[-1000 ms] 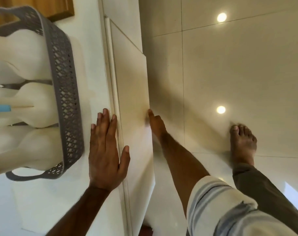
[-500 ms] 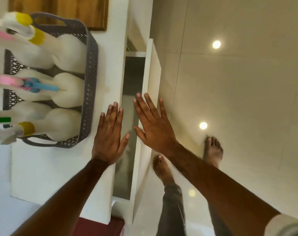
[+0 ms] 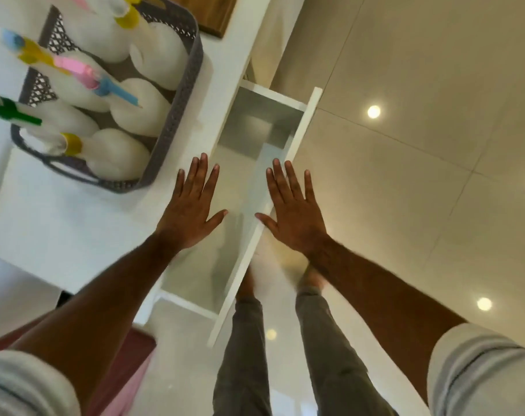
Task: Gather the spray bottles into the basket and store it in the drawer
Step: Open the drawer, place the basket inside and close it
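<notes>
White drawer point(image 3: 256, 187): pulled out below your hands, nothing visible inside.
Left hand point(image 3: 192, 210): flat, fingers point(image 3: 202, 172) spread, holding nothing, over the worktop point(image 3: 60, 223) edge.
Right hand point(image 3: 294, 214): likewise splayed and bare, above the drawer front.
Basket point(image 3: 171, 115): grey, on the worktop beside the drawer, not yet stored.
Spray bottles point(image 3: 117, 154): gathered inside the basket.
Left to do: you must lower the basket in and shut the drawer.

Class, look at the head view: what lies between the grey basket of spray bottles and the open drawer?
Only a bare strip of white countertop separates the basket from the drawer; nothing rests on it in the head view.
</notes>
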Tool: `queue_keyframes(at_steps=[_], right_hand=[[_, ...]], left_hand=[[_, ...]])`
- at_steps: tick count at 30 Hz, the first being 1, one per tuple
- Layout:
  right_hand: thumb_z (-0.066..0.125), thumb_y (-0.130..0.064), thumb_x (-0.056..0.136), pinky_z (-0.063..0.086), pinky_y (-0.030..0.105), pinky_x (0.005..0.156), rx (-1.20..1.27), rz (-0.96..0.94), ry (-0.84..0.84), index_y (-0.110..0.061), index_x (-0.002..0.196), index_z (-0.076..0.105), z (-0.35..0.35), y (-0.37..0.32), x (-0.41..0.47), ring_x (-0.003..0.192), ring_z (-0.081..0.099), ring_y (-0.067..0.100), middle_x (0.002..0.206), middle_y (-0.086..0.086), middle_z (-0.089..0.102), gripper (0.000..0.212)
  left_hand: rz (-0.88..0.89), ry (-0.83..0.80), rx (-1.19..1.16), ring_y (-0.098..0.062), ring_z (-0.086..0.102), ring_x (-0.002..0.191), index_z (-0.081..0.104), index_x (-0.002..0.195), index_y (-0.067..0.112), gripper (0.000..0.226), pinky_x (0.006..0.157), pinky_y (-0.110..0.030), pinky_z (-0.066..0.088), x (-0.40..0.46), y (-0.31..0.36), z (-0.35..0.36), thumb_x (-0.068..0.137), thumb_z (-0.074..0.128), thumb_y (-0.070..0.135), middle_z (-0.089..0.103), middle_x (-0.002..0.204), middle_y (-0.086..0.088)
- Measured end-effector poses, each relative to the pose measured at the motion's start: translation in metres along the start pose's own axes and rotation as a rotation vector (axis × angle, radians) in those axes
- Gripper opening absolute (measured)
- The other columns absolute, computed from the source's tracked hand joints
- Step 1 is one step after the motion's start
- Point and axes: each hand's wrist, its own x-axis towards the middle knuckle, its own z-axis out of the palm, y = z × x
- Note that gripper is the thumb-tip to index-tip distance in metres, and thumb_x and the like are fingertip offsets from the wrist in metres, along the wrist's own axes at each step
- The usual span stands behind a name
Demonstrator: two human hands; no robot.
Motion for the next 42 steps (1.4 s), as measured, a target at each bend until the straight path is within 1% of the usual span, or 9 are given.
queue_keyframes(at_steps=[7,12,16,21,26,31,34,40,42], right_hand=[[0.023,-0.077,0.092,-0.007,0.058,0.122,-0.135,-0.015,-0.143,-0.01,0.159,0.0,-0.017,0.036,-0.038,0.154,-0.01,0.035,0.167,0.013,-0.01,0.097],[0.016,-0.077,0.093,-0.007,0.057,0.123,-0.235,-0.038,-0.19,-0.008,0.159,-0.005,-0.023,0.055,-0.059,0.154,-0.012,0.034,0.166,0.016,-0.014,0.097],[0.012,-0.077,0.092,-0.005,0.058,0.123,-0.29,-0.071,-0.225,-0.014,0.159,-0.005,-0.028,0.07,-0.073,0.154,-0.014,0.035,0.166,0.016,-0.016,0.094],[0.005,-0.073,0.092,-0.005,0.06,0.122,-0.395,-0.089,-0.34,-0.025,0.16,0.005,-0.035,0.078,-0.089,0.151,-0.019,0.041,0.166,0.016,-0.016,0.083],[0.005,-0.073,0.093,-0.01,0.06,0.121,-0.445,-0.065,-0.405,-0.027,0.159,0.013,-0.043,0.09,-0.106,0.151,-0.021,0.041,0.166,0.013,-0.014,0.081],[0.006,-0.073,0.094,-0.014,0.062,0.12,-0.516,-0.091,-0.502,-0.03,0.158,0.019,-0.05,0.105,-0.117,0.15,-0.02,0.043,0.168,0.011,-0.008,0.078],[0.008,-0.071,0.095,-0.011,0.063,0.12,-0.519,-0.126,-0.552,-0.029,0.156,0.024,-0.055,0.11,-0.116,0.151,-0.019,0.04,0.168,0.01,-0.002,0.075],[0.019,-0.065,0.099,-0.009,0.064,0.12,-0.536,-0.237,-0.691,-0.021,0.149,0.036,-0.072,0.105,-0.094,0.154,0.009,0.037,0.162,0.011,0.028,0.069],[0.029,-0.06,0.1,-0.001,0.06,0.122,-0.454,-0.246,-0.757,-0.019,0.151,0.033,-0.085,0.101,-0.079,0.15,0.022,0.034,0.159,0.01,0.031,0.065]], left_hand=[[-0.014,-0.098,-0.207,-0.031,-0.011,0.155,0.011,0.159,0.014,0.074,0.127,-0.05,0.005,-0.069,0.076,0.012,0.1,0.04,0.048,-0.012,0.167,-0.016],[-0.088,-0.253,-0.552,-0.025,-0.009,0.155,0.003,0.16,0.017,0.072,0.123,-0.039,-0.003,-0.115,0.178,0.045,0.103,0.037,0.045,-0.008,0.168,-0.009],[-0.196,-0.289,-0.917,-0.026,0.018,0.155,0.005,0.16,0.017,0.077,0.124,-0.039,0.013,-0.13,0.237,0.055,0.101,0.045,0.045,0.01,0.169,-0.004],[-0.235,-0.355,-1.13,-0.028,0.029,0.151,0.01,0.16,0.016,0.075,0.122,-0.042,0.026,-0.135,0.252,0.046,0.101,0.049,0.04,0.021,0.166,-0.007],[-0.194,-0.388,-1.138,-0.029,0.039,0.146,0.018,0.157,0.016,0.068,0.117,-0.036,0.031,-0.136,0.26,0.042,0.101,0.054,0.03,0.032,0.162,-0.007],[-0.129,-0.542,-1.172,-0.026,0.02,0.154,0.005,0.16,0.021,0.073,0.122,-0.039,0.021,-0.144,0.275,0.048,0.103,0.048,0.036,0.011,0.169,-0.001],[-0.187,-0.524,-1.193,-0.025,0.02,0.154,0.007,0.16,0.021,0.072,0.122,-0.038,0.02,-0.148,0.284,0.046,0.103,0.047,0.037,0.011,0.169,-0.001],[-0.304,-0.595,-1.147,-0.025,0.03,0.149,0.027,0.156,0.017,0.057,0.124,-0.038,0.022,-0.136,0.271,0.025,0.105,0.045,0.035,0.029,0.163,-0.005],[-0.366,-0.5,-1.047,-0.024,0.037,0.145,0.033,0.154,0.02,0.053,0.122,-0.038,0.028,-0.131,0.252,0.01,0.104,0.045,0.036,0.036,0.16,-0.005]])
